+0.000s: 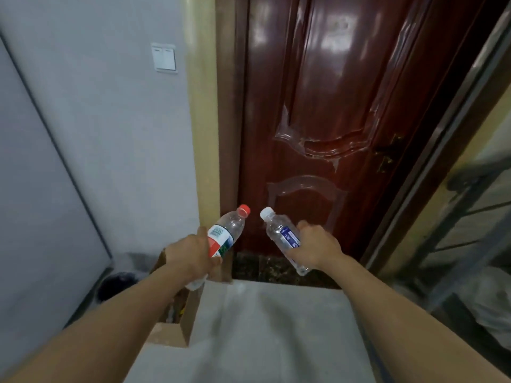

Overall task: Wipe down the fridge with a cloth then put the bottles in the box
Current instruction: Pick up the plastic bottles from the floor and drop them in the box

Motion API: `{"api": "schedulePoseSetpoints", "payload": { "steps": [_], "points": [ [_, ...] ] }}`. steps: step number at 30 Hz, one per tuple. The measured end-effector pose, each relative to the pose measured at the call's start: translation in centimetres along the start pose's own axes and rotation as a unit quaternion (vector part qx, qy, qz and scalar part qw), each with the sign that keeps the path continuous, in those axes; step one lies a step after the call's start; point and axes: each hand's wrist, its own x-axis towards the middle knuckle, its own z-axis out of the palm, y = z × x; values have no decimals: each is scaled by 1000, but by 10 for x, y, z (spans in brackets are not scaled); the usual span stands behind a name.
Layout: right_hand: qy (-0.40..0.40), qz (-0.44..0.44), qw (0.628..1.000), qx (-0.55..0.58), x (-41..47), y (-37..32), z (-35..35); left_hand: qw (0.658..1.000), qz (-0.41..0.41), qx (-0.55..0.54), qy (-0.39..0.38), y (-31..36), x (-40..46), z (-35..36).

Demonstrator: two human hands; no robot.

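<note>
Each hand grips a clear plastic bottle: left hand (190, 255) red-capped bottle (225, 234), right hand (318, 248) white-capped bottle (282, 234).

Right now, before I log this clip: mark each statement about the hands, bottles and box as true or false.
1. The left hand holds the red-capped bottle. True.
2. The right hand is empty. False: it grips the white-capped bottle.
3. Both bottles already lie in the cardboard box. False: both are held in the air, caps pointing toward the dark red door.
4. The cardboard box sits low, under the left forearm. True.
5. The light switch is mounted on the door. False: it is on the grey wall left of the door.
</note>
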Motion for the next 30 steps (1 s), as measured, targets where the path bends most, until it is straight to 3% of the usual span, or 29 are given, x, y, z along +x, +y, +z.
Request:
{"api": "schedulePoseSetpoints", "payload": {
  "steps": [7,15,24,30],
  "points": [
    [-45,-133,990,-8,143,-22,7,988,-147,16,31,-7,68,5],
    [-129,-255,958,-31,255,-71,40,950,-309,-33,22,-15,91,25],
    [-210,-366,904,-59,325,-185,107,883,-468,-46,-15,-110,117,41],
    [-233,-394,883,-103,372,-241,147,856,-506,-105,-22,-161,154,76]
  ]
}}
